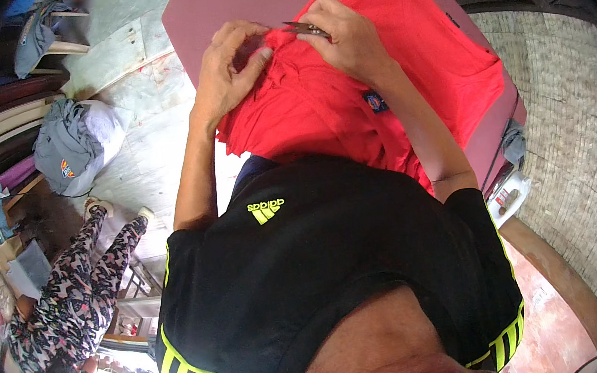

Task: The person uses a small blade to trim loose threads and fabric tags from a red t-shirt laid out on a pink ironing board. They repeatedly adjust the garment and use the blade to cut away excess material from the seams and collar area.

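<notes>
A red knit garment (320, 121) spreads across the mauve table (215, 4) and hangs down over its near edge. My left hand (230, 69) is closed on a bunched part of it, thumb and fingers pinching the cloth. In my right hand (349, 39) is a small pair of dark metal thread snips (306, 28), its pointed blades directed left at the pinched cloth. The gap between blades and cloth is too small to judge. A dark blue label (375, 101) shows on the garment below my right wrist.
At the left, a grey cloth with a badge drapes over a white sack (102, 128). Another person in patterned clothes (78, 285) is at the lower left. A white plastic container (510, 198) stands by the table's right side. Stacked boards (3, 117) line the left.
</notes>
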Available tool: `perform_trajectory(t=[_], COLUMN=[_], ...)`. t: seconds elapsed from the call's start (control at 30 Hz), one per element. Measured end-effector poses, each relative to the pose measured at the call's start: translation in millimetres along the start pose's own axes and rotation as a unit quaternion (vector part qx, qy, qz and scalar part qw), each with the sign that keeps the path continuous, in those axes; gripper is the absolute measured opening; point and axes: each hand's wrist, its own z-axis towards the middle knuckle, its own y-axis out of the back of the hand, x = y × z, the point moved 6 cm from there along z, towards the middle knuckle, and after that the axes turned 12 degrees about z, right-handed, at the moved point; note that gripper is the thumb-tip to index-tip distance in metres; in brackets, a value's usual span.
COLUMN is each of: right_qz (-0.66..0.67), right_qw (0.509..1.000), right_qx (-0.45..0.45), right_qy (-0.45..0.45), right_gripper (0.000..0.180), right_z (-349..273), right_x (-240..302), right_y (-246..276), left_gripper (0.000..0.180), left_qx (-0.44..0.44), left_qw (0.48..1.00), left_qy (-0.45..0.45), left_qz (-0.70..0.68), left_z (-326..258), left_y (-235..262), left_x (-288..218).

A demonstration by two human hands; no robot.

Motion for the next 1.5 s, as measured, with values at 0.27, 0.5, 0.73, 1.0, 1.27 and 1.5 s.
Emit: perform_trajectory(t=[0.27, 0.5, 0.73, 1.0, 1.27, 1.5], right_qz=[0.209, 0.353, 0.294, -0.075, -0.064, -0.010], right_qw=[0.978, 0.928, 0.953, 0.994, 0.996, 0.996], right_qx=[-0.007, 0.070, 0.041, -0.018, -0.047, -0.080], right_qy=[-0.008, -0.097, -0.056, 0.078, 0.035, 0.043], right_gripper=[0.009, 0.014, 0.018, 0.017, 0.024, 0.024], right_z=[-6.2, -12.0, -27.4, -70.8, -119.8, -130.4], right_x=[-28.6, -31.8, -32.2, -17.7, -34.9, -45.2], right_y=[3.8, 20.3, 64.2, 54.3, 42.2, 52.8], left_gripper=[0.007, 0.027, 0.035, 0.030, 0.014, 0.023], left_qx=[-0.100, 0.067, 0.260, 0.035, 0.003, 0.014], left_qw=[0.988, 0.986, 0.964, 0.939, 0.974, 0.987], left_qy=[0.116, -0.031, -0.045, -0.168, -0.095, -0.050], left_qz=[0.014, -0.149, 0.039, 0.298, 0.204, 0.151], left_z=[-6.5, 37.0, 55.7, 23.7, -22.5, -10.2], left_y=[15.5, -6.9, -52.2, -51.0, -63.0, -78.7], left_x=[34.2, -33.6, -40.2, -50.5, -61.3, -66.8])
